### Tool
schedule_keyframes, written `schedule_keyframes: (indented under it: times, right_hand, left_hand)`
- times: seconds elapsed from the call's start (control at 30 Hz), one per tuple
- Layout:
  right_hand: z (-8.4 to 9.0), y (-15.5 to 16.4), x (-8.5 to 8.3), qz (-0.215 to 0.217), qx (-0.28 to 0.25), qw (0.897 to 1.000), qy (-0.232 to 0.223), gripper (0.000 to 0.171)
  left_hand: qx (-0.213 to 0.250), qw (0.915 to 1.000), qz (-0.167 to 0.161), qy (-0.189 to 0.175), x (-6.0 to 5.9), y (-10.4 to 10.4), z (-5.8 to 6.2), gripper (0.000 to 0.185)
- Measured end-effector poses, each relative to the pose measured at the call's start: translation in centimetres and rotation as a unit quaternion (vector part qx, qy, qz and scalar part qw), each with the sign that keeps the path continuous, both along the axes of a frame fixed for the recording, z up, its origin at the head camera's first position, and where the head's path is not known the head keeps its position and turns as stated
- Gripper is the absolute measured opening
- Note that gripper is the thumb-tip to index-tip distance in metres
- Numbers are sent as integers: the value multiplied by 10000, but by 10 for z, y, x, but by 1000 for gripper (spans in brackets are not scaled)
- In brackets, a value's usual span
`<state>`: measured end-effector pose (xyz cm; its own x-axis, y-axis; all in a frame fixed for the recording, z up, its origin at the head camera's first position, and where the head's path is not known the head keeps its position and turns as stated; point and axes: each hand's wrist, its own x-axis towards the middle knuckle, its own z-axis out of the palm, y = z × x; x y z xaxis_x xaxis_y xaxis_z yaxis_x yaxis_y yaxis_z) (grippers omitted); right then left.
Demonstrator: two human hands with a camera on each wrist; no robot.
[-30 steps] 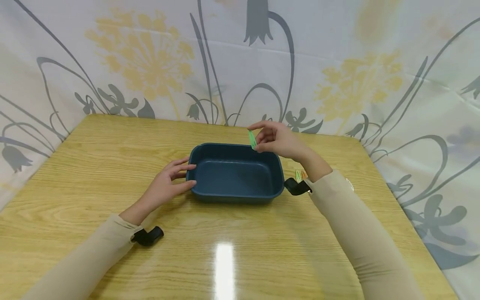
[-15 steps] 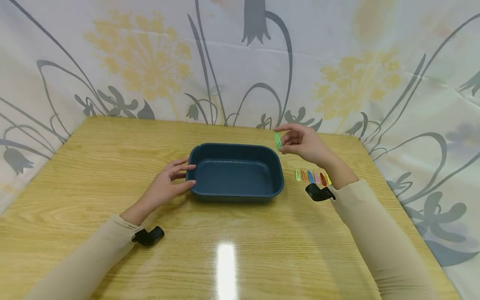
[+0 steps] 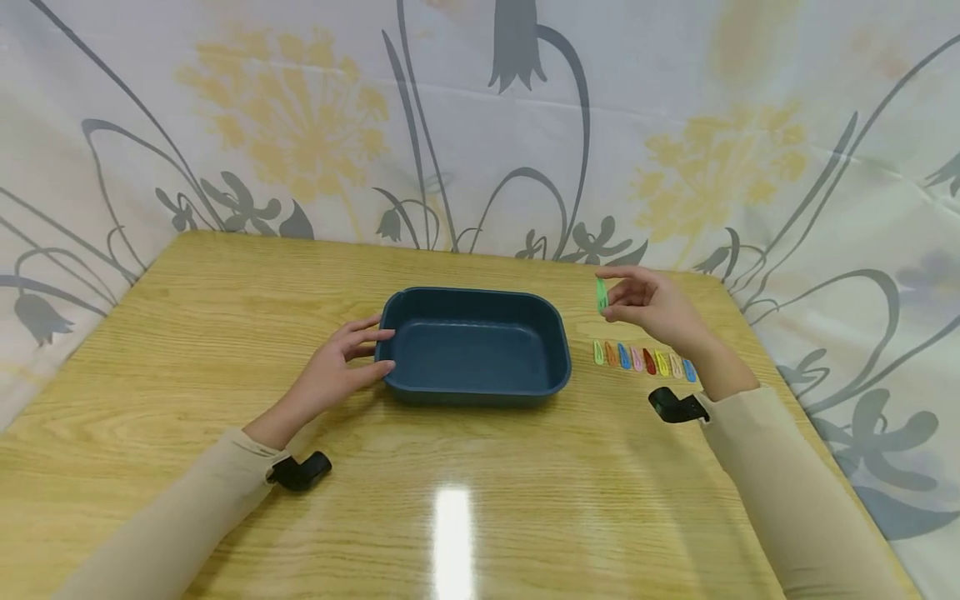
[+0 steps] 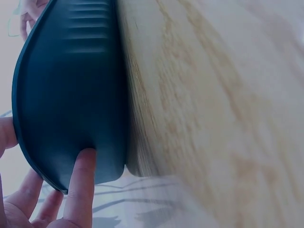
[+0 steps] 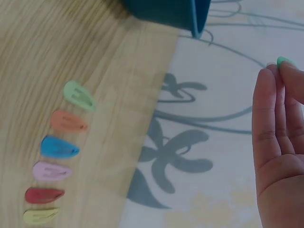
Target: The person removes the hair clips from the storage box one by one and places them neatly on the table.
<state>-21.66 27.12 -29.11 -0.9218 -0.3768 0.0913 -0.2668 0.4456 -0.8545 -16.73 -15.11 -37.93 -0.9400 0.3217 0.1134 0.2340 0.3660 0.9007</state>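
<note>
Right of centre, above the wooden surface (image 3: 225,333): right hand (image 3: 654,305), grip narrow, pinching one green hair clip (image 3: 602,294) upright between thumb and fingertips, held in the air past the right end of the dark blue rectangular tray (image 3: 474,346) and behind the row of clips (image 3: 643,360). Left hand (image 3: 339,367) relaxed, straight fingers resting on the tray's left wall. Risks, as judged: clip slipping from so slight a pinch and dropping onto the row, scattering it; tray sliding if pressed by the left fingers. Count: one tray, nothing visible inside; one clip in hand; seven clips lying side by side just right of the tray, namely green, orange, blue, pink, red, yellow, blue, the last partly hidden by the wrist.
</note>
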Motion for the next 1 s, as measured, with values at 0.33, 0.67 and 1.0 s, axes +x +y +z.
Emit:
schedule_keyframes:
  times: [0.33, 0.67, 1.0]
  right_hand:
    - [-14, 34, 11, -370, -141, 9992, 73, 44]
    - [-27, 71, 25, -693, 140, 9975, 51, 42]
    - [-36, 107, 38, -1151, 507, 9920, 57, 41]
  left_hand:
    - [79, 10000, 15, 23, 0, -1, 0, 48]
    - [9, 10000, 2, 7, 0, -1, 0, 49]
    - [15, 10000, 18, -34, 1, 0, 1, 49]
